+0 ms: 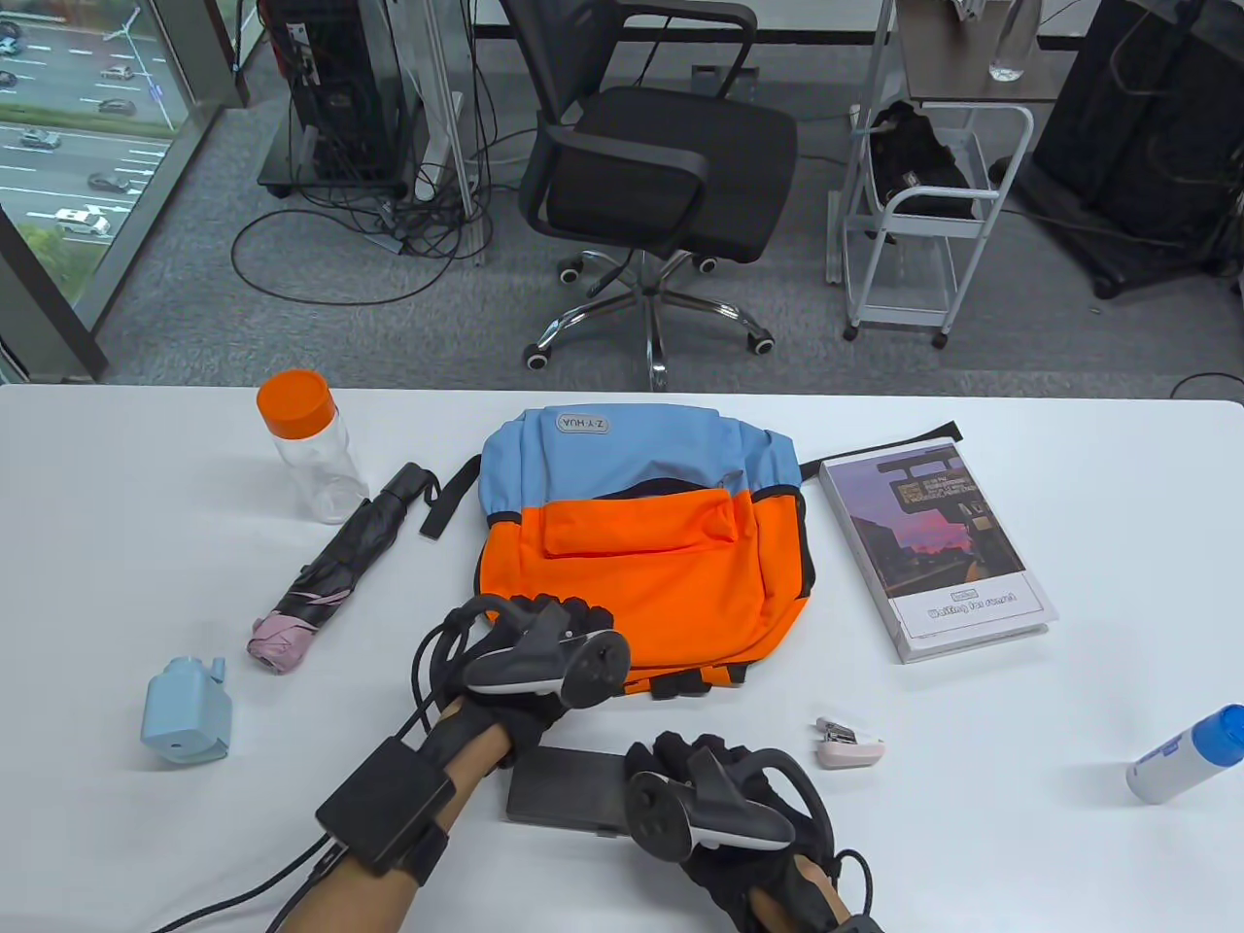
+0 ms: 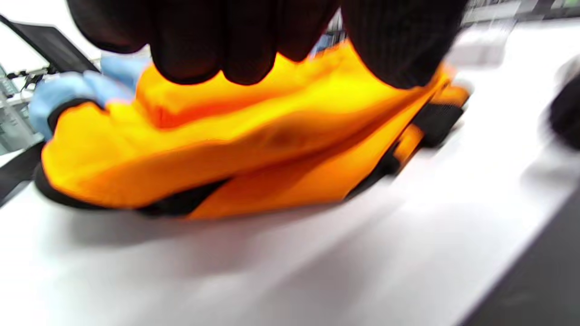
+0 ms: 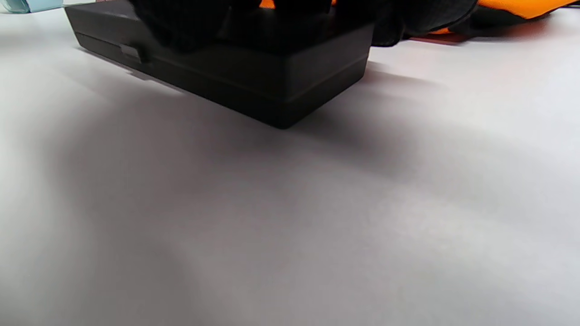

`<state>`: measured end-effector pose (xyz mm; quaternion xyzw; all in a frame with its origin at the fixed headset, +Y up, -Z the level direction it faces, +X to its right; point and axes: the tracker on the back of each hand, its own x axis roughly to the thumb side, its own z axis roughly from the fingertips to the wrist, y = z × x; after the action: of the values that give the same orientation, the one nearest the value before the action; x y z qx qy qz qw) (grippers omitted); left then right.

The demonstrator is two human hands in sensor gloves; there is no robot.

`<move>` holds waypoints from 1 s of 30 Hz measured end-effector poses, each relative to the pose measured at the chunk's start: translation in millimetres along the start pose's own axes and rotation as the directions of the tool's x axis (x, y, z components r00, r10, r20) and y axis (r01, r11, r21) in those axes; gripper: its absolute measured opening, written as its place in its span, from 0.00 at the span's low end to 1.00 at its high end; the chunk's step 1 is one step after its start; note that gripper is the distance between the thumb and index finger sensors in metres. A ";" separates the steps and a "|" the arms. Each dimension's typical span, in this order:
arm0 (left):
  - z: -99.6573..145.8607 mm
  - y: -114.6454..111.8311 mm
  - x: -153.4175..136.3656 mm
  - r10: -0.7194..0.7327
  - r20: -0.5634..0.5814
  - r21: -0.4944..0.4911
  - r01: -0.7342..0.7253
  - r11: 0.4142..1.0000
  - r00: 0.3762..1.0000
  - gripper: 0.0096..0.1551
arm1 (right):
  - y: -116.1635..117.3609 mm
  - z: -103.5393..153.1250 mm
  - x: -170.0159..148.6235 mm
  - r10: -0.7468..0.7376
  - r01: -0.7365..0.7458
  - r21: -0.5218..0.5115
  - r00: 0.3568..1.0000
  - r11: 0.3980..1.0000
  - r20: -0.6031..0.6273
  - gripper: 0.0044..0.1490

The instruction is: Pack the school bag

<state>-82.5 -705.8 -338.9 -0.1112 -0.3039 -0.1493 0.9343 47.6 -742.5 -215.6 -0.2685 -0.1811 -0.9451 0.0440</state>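
An orange and blue backpack (image 1: pixel 641 544) lies flat in the middle of the white table (image 1: pixel 972 826). My left hand (image 1: pixel 544 627) is on its near left edge. In the blurred left wrist view my fingers (image 2: pixel 204 45) and thumb pinch the orange fabric (image 2: pixel 253 136). A flat black case (image 1: pixel 569 787) lies near the front edge. My right hand (image 1: pixel 680 773) grips its right end. In the right wrist view my fingers (image 3: pixel 181 22) cover the top of the case (image 3: pixel 253 86).
A clear bottle with an orange cap (image 1: pixel 309 447), a folded umbrella (image 1: pixel 335 569) and a blue sharpener (image 1: pixel 187 711) lie at the left. A book (image 1: pixel 933 549), a pink stapler (image 1: pixel 848 743) and a blue-capped bottle (image 1: pixel 1186 753) lie at the right. An office chair (image 1: pixel 661 175) stands beyond the table.
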 end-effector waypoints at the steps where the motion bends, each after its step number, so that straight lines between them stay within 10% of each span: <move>1: -10.0 -5.6 0.3 -0.054 -0.009 -0.048 0.053 0.997 0.999 0.54 | -0.1 0.0 0.6 0.010 -0.010 0.005 1.000 1.000 0.001 0.46; 6: -28.1 -3.1 -4.3 -0.030 -0.053 0.027 0.032 0.999 0.998 0.31 | 1.0 0.4 1.6 0.068 -0.069 0.058 0.998 0.996 0.009 0.52; 12: -9.1 76.9 -18.2 -0.191 -0.178 0.263 0.234 0.936 0.965 0.25 | 4.1 -1.4 9.4 0.208 -0.201 0.190 0.978 0.961 -0.016 0.61; 25: 6.4 154.0 -76.1 0.262 -0.228 0.648 -0.055 0.760 0.938 0.23 | -75.0 56.6 -20.3 -0.052 0.048 -0.235 0.999 0.971 -0.011 0.52; 30: 11.2 160.5 -92.0 0.288 -0.203 0.652 -0.090 0.753 0.936 0.23 | -104.7 21.3 -55.5 -0.218 0.177 -0.263 0.966 0.948 -0.136 0.53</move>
<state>-103.8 -533.6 -404.1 0.2024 -0.1826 0.0434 0.9611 86.5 -638.0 -261.1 -0.1742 -0.0832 -0.9786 -0.0705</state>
